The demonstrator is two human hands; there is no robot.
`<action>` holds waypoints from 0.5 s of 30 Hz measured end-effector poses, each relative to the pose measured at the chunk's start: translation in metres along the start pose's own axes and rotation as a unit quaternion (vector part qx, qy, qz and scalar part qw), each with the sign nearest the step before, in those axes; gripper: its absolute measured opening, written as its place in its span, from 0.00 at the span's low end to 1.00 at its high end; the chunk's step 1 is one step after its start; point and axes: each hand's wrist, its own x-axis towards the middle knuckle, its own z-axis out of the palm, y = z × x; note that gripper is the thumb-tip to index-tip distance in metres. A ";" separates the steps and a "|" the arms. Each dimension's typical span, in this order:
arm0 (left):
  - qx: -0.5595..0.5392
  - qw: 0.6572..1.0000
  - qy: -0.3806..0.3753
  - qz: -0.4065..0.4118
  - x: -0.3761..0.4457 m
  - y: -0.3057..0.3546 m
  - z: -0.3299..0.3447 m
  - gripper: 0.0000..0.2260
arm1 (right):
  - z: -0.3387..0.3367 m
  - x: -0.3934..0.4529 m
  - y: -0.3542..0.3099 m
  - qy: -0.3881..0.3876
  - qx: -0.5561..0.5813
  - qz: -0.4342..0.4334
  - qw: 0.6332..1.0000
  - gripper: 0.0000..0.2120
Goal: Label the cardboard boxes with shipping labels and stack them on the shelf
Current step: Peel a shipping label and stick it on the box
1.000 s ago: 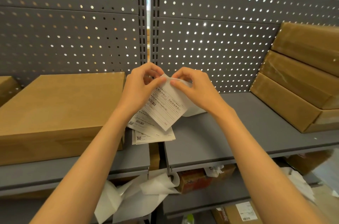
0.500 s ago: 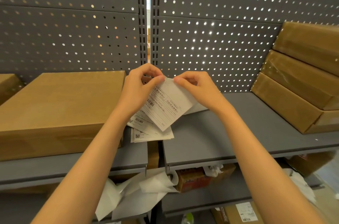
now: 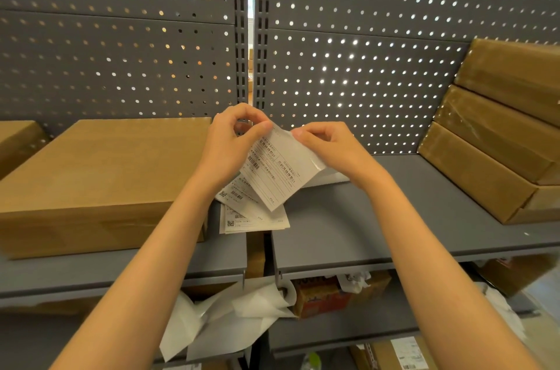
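I hold a white shipping label (image 3: 278, 169) up in front of the shelf, printed side toward me. My left hand (image 3: 233, 142) pinches its top left corner and my right hand (image 3: 327, 148) pinches its top right edge, where the backing curls away. Below it a small pile of more labels (image 3: 254, 215) lies on the grey shelf (image 3: 348, 230). A large flat cardboard box (image 3: 100, 175) sits on the shelf just left of my left hand. A tilted stack of three cardboard boxes (image 3: 500, 139) leans at the right end.
A grey perforated back panel (image 3: 363, 66) rises behind the shelf. Another box edge (image 3: 18, 142) shows at far left. Crumpled white backing paper (image 3: 230, 318) hangs from the lower shelf, beside a printed carton (image 3: 324, 294). More labelled boxes (image 3: 397, 354) sit lower down.
The label has tilted slightly and my right hand has slid a little to the right along its top edge, pulling the backing apart. Boxes and label pile have not moved.
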 end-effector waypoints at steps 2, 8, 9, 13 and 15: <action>0.003 1.000 0.004 -0.003 0.000 0.000 0.000 0.03 | 0.000 0.000 0.002 0.005 0.000 0.002 1.000 0.11; -0.003 1.000 0.009 -0.017 -0.003 0.003 -0.001 0.02 | -0.001 -0.001 0.007 0.015 -0.007 0.008 1.000 0.10; -0.003 1.000 0.010 -0.017 -0.003 0.004 -0.001 0.02 | -0.001 -0.001 0.009 0.016 -0.012 0.010 1.000 0.10; -0.015 1.000 0.019 -0.016 -0.003 0.006 -0.003 0.02 | -0.001 0.000 0.014 0.014 -0.005 0.012 1.000 0.10; -0.020 0.999 0.021 -0.014 -0.003 0.008 -0.003 0.02 | -0.001 -0.001 0.015 0.015 0.002 0.008 1.000 0.10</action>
